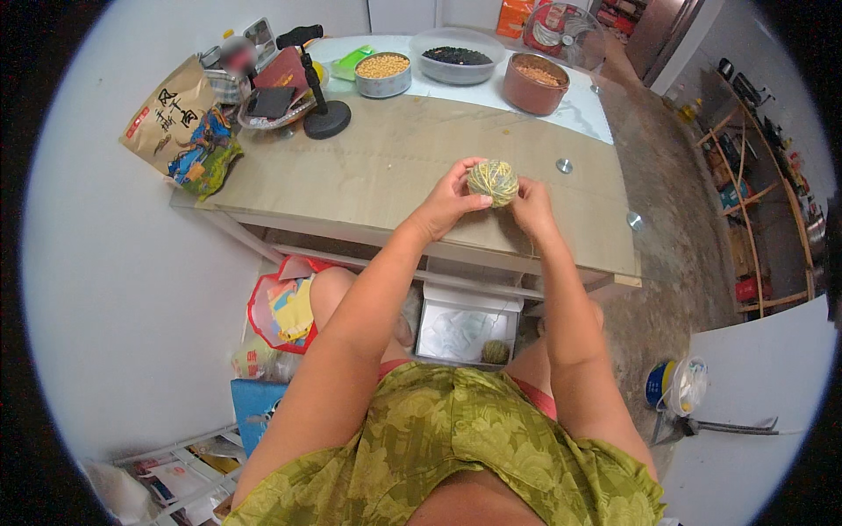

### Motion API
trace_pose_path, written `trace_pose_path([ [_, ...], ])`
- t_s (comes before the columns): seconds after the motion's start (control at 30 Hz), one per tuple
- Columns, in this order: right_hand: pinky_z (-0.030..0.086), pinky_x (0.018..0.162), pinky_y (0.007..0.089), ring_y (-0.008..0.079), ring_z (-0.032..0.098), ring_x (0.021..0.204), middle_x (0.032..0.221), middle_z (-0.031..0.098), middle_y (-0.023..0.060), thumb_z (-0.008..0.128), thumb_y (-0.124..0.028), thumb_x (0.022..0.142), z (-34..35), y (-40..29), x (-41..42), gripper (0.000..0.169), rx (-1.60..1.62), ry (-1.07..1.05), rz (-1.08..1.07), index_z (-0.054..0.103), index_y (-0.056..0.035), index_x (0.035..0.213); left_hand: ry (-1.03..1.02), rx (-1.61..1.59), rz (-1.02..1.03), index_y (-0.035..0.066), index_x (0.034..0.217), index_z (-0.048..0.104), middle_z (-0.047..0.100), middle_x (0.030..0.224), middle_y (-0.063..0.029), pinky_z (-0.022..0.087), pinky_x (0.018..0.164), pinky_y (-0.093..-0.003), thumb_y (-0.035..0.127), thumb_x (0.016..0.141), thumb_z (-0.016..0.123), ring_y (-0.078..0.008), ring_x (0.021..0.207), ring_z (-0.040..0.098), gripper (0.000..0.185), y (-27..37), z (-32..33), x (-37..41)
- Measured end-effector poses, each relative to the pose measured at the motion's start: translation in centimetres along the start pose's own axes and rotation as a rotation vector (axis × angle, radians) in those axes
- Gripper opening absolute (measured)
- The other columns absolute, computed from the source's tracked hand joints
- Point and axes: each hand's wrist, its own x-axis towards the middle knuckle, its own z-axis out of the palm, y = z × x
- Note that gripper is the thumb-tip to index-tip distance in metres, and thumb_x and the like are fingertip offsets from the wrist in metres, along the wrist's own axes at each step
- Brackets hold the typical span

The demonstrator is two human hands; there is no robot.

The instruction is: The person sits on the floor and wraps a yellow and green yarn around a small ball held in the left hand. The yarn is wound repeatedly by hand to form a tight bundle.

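A wound ball of yellow and grey-green yarn (493,183) is held above the near part of the table (368,164). My left hand (454,192) grips it from the left, thumb in front and fingers behind. Close against its right side, my right hand (531,202) has its fingers curled together, pinching the yarn strand; the fingertips are partly hidden. A thin strand hangs below that hand. On the floor between my feet, a white open box (431,332) contains a second, darker yarn ball (495,352) and a thin strand running upward.
Along the table's back stand a tin of yellow beans (383,85), a plastic basin of dark seeds (457,71) and a brown pot (534,92). A black stand (327,119) and a printed snack bag (187,131) are at left. Metal discs (564,166) dot the right side.
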Motion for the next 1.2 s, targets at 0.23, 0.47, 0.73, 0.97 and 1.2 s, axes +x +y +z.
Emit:
trace_pose_path([
  [0.23, 0.044, 0.056, 0.0385, 0.0286, 0.058, 0.058, 0.065, 0.058, 0.0215, 0.056, -0.021, 0.085, 0.6, -4.8, -5.2, 0.025, -0.072, -0.125, -0.029, 0.062, 0.0031, 0.081, 0.084, 0.036, 0.083, 0.009, 0.127, 0.033, 0.052, 0.114, -0.0067, 0.044, 0.092, -0.0315, 0.003, 0.071, 0.072, -0.0165, 0.105, 0.051, 0.068, -0.5, 0.1, 0.2],
  [0.47, 0.04, 0.051, 0.0302, 0.011, 0.047, 0.054, 0.058, 0.051, 0.0056, 0.057, -0.023, 0.088, -2.2, -9.6, -8.1, 0.025, 0.124, -0.357, -0.04, 0.06, 0.001, 0.08, 0.082, 0.172, 0.078, 0.009, 0.128, 0.032, 0.053, 0.112, -0.0076, 0.043, 0.092, -0.0312, 0.004, 0.07, 0.073, -0.016, 0.104, 0.051, 0.071, 0.0, 0.5, -0.3],
  [0.73, 0.029, 0.045, 0.0191, 0.0021, 0.038, 0.051, 0.058, 0.044, -0.0062, 0.054, -0.021, 0.092, -6.9, -11.9, -5.4, 0.022, 0.348, -0.178, -0.055, 0.062, -0.0025, 0.084, -0.027, 0.128, -0.028, 0.009, 0.129, 0.035, 0.052, 0.114, -0.0057, 0.042, 0.092, -0.0306, 0.01, 0.07, 0.073, -0.0153, 0.104, 0.051, 0.07, 0.3, 0.6, -0.2],
  [0.97, 0.025, 0.043, 0.0201, 0.0013, 0.034, 0.049, 0.057, 0.043, -0.0075, 0.054, -0.021, 0.092, -6.7, -9.1, -2.7, 0.021, 0.461, -0.059, 0.042, 0.063, -0.0031, 0.086, -0.23, 0.215, -0.157, 0.008, 0.128, 0.036, 0.05, 0.114, -0.004, 0.04, 0.094, -0.0299, 0.026, 0.07, 0.073, -0.0149, 0.107, 0.049, 0.071, 1.0, 2.7, -1.9],
  [1.2, 0.035, 0.046, 0.0217, 0.0056, 0.044, 0.053, 0.066, 0.055, -0.0031, 0.053, -0.018, 0.091, -1.5, -4.4, -3.9, 0.018, 0.537, -0.025, 0.206, 0.064, -0.0042, 0.086, -0.071, -0.019, 0.053, 0.008, 0.128, 0.033, 0.048, 0.117, -0.0054, 0.041, 0.095, -0.032, 0.02, 0.07, 0.073, -0.0158, 0.11, 0.049, 0.07, 2.1, 4.5, -2.6],
])
